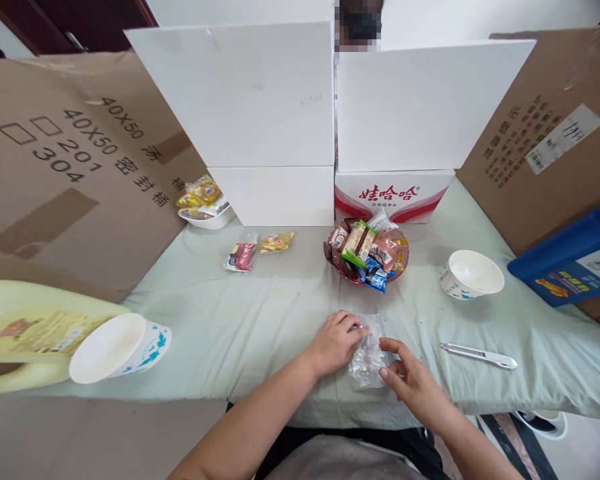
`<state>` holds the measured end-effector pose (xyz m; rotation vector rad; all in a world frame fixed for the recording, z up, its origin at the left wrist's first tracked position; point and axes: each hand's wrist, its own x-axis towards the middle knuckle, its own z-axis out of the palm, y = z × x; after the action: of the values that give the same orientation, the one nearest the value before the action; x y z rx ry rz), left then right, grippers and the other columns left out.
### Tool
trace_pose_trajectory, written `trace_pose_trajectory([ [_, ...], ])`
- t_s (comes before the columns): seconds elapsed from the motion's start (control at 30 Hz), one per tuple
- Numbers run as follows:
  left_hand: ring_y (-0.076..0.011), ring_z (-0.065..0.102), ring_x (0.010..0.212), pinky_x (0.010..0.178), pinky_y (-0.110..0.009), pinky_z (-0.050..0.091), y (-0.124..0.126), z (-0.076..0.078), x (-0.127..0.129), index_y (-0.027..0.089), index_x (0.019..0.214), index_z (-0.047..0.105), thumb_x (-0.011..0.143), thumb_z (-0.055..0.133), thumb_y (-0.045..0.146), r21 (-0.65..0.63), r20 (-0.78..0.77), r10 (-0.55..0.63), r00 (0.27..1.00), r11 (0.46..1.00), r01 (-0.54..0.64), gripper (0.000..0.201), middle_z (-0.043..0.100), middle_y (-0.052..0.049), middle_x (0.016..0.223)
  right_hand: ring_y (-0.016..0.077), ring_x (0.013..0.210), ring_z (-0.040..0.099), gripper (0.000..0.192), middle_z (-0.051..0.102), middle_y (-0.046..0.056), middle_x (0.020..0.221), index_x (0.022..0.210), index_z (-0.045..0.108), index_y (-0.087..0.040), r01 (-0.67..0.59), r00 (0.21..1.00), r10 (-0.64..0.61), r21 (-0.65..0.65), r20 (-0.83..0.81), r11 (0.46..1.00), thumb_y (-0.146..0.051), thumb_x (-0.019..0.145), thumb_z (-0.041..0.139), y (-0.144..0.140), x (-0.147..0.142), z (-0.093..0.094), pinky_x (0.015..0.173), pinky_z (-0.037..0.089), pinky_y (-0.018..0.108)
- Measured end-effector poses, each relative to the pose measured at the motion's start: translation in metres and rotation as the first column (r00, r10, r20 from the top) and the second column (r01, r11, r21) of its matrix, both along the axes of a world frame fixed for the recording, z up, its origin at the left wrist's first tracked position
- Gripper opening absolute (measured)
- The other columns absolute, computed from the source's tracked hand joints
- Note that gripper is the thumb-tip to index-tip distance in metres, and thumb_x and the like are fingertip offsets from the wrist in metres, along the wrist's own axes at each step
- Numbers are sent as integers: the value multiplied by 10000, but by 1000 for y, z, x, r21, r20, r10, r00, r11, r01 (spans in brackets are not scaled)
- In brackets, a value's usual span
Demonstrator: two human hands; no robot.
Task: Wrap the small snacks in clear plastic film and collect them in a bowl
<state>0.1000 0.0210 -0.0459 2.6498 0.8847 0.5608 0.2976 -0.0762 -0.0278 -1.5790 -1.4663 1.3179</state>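
Observation:
A clear crinkled plastic bag (367, 353) lies on the pale green cloth (260, 313) near the table's front edge. My left hand (334, 343) presses on the bag's left side with bent fingers. My right hand (414, 381) touches its lower right edge with the fingertips. Just beyond the bag stands a reddish dish (366, 255) heaped with wrapped snacks.
A white utility knife (480, 355) lies to the right, with a paper bowl (471, 273) behind it. Two loose snack packets (257, 250) and a bowl of snacks (204, 205) lie back left. A tipped paper bowl (117, 347) and a yellow jug (25, 330) are at left. Cardboard and white boxes wall the table.

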Motion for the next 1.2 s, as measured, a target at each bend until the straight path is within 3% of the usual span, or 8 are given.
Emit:
trace_pose_trajectory([
  [0.23, -240, 496, 1043, 887, -394, 449, 0, 1, 3, 244, 1277, 571, 912, 514, 170, 32, -115, 22, 993, 999, -18, 377, 590, -79, 1127, 185, 917, 630, 329, 541, 115, 1238, 1207, 521, -243, 0, 978, -58, 280, 202, 960, -305, 884, 503, -39, 6, -14, 663, 569, 294],
  [0.43, -257, 492, 1044, 874, -406, 450, -1, 1, 4, 217, 1291, 546, 905, 539, 209, 53, -143, 18, 990, 999, -11, 386, 582, -93, 1144, 326, 1340, 375, 357, 492, 111, 1374, 1247, 531, -259, -247, 704, -283, 599, 651, 762, -281, 891, 541, -35, -1, 5, 1074, 322, 554],
  [0.6, -257, 492, 1083, 903, -408, 437, -3, 3, 3, 223, 1322, 519, 926, 525, 246, 55, -141, 18, 990, 998, -11, 396, 571, -89, 1214, 320, 1433, 208, 704, 387, 115, 1504, 1424, 395, -166, -613, 516, -131, 471, 846, 634, -462, 825, 619, -13, -14, -1, 1155, 119, 516],
  [0.7, -280, 463, 1148, 945, -436, 410, -3, 3, 3, 220, 1342, 503, 932, 518, 265, 67, -165, 34, 986, 997, -23, 412, 545, -81, 1304, 323, 1431, 215, 824, 365, 151, 1511, 1444, 360, -111, -635, 463, -118, 422, 878, 648, -518, 785, 639, -18, -12, -19, 1146, 137, 514],
  [0.87, -288, 445, 1181, 976, -443, 381, -4, 1, 2, 231, 1355, 495, 935, 515, 284, 68, -181, 42, 982, 997, -30, 424, 538, -60, 1347, 293, 1410, 276, 625, 356, 102, 1525, 1435, 387, -143, -636, 387, -143, 376, 911, 674, -212, 829, 523, -48, 1, -35, 1123, 203, 488],
  [0.97, -281, 455, 1167, 971, -435, 380, -4, 1, 1, 237, 1349, 502, 929, 527, 289, 49, -163, -7, 987, 999, 15, 424, 545, -51, 1351, 228, 1334, 398, 577, 464, 48, 1462, 1404, 443, -204, -645, 429, -138, 410, 893, 645, -79, 840, 429, -57, 7, -39, 1094, 257, 404],
  [1.1, -265, 464, 1158, 979, -427, 380, -4, 2, -1, 238, 1321, 523, 912, 564, 301, 20, -116, -90, 989, 996, 92, 415, 559, -38, 1355, 191, 1045, 573, 395, 661, 46, 1179, 1233, 587, -250, -518, 632, -121, 534, 765, 669, -115, 894, 434, -56, 9, -44, 1040, 305, 396],
  [1.2, -268, 460, 1163, 987, -424, 380, -4, 2, -3, 224, 1279, 554, 903, 585, 305, -2, -85, -115, 990, 993, 115, 385, 567, -28, 1357, 206, 1065, 560, 261, 675, 29, 1056, 1069, 637, -254, -450, 737, -122, 618, 664, 644, -148, 903, 465, -51, 7, -38, 1083, 258, 448],
])
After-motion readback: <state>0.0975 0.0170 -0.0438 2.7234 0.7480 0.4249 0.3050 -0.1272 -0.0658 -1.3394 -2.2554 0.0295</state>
